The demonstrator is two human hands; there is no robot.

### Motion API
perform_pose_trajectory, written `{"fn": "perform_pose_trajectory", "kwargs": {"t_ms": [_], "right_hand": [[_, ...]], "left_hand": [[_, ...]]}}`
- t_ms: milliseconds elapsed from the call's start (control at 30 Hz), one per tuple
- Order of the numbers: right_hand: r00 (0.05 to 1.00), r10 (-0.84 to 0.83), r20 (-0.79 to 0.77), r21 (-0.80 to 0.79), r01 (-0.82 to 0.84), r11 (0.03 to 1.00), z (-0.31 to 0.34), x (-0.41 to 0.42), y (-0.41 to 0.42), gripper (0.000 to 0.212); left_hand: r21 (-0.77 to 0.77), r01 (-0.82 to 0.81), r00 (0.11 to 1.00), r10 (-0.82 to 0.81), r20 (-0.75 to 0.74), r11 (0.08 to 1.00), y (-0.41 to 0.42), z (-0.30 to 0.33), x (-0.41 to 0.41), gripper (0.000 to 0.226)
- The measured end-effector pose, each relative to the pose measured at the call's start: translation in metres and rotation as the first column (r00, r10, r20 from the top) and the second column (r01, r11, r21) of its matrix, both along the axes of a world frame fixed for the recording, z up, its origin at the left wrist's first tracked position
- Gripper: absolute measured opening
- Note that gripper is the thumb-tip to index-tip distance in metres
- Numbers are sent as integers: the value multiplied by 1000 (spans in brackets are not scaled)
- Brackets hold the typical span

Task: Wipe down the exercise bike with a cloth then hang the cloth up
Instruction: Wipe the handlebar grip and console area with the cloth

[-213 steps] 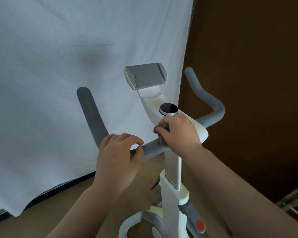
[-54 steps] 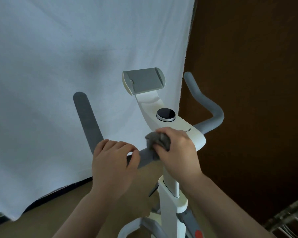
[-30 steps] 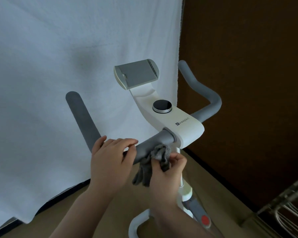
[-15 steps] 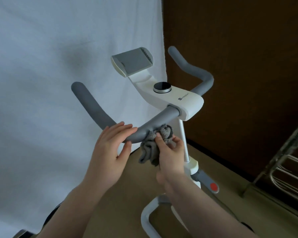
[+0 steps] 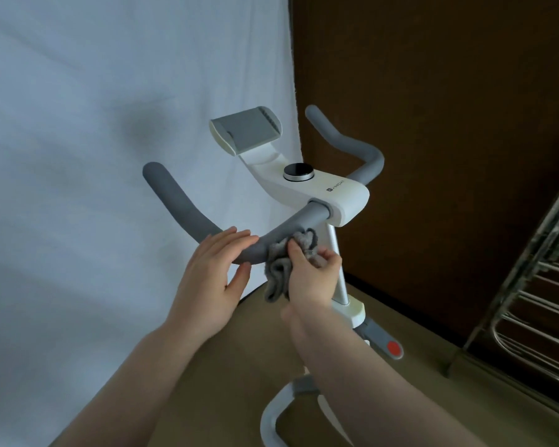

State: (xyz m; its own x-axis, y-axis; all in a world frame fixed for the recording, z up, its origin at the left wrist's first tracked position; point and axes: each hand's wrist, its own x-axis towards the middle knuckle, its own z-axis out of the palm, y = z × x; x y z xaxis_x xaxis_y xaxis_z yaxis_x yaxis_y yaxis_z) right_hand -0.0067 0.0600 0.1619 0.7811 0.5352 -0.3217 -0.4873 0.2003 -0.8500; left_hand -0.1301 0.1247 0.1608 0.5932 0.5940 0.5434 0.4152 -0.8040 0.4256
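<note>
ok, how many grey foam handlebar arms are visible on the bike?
2. The left handlebar arm curves up before the white sheet; the left hand touches its lower bend, beside the cloth held by the right hand. The right handlebar arm rises behind the console. None seem hidden.

White sheet (image 5: 88,156) hung at left, dark brown wall (image 5: 449,91) beside it, metal wire rack (image 5: 536,285) at right.

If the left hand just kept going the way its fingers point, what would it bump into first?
The left hand already has its fingertips on the grey handlebar, so that foam bar comes first. Past it hangs the white sheet, though how far behind is hard to judge.
</note>
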Motion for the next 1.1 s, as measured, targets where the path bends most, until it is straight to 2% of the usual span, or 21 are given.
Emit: {"fn": "perform_pose_trajectory", "kwargs": {"t_ms": [67,167,233,300,367,467,600,633,733,867,1000,1100], "right_hand": [[998,3,59,16,-4,1000,1,-5,-2,28],[998,-18,58,47,15,999,3,1,-5,28],[995,23,92,47,-28,999,0,-6,-6,30],[966,77,246,31,-87,996,-1,-18,-5,32],[925,63,374,41,-84,996,5,-16,-5,32],[869,-9,495,42,-13,999,16,1,-6,29],[765,122,633,34,-184,982,12,-13,-16,30],[757,109,645,42,-177,983,11,-13,-15,30],[837,-56,544,103,-1,995,3,-6,-6,30],[924,-17,383,70,-11,997,-8,-14,-4,33],[982,-146,118,134,130,982,-3,-14,0,29],[990,-93,110,71,86,994,-11,-34,1,28]], "left_hand": [[-2,-17,1000,17,15,1000,-1,-1,3,41],[-12,-41,999,41,23,999,0,2,5,37],[-6,-26,1000,27,15,1000,2,2,4,35],[-24,-10,1000,11,23,1000,3,2,4,34],[-32,-4,1000,5,30,999,3,3,3,34],[-26,0,1000,0,22,1000,2,2,3,37],[-47,10,998,-7,57,999,3,2,4,34],[-47,8,998,-5,65,999,2,1,4,34],[-51,-22,996,27,88,998,-1,4,6,31],[-68,-35,997,39,68,997,4,15,11,27],[1,-85,996,85,-15,996,8,15,21,25],[-1,-116,993,116,18,993,7,15,26,23]]}}
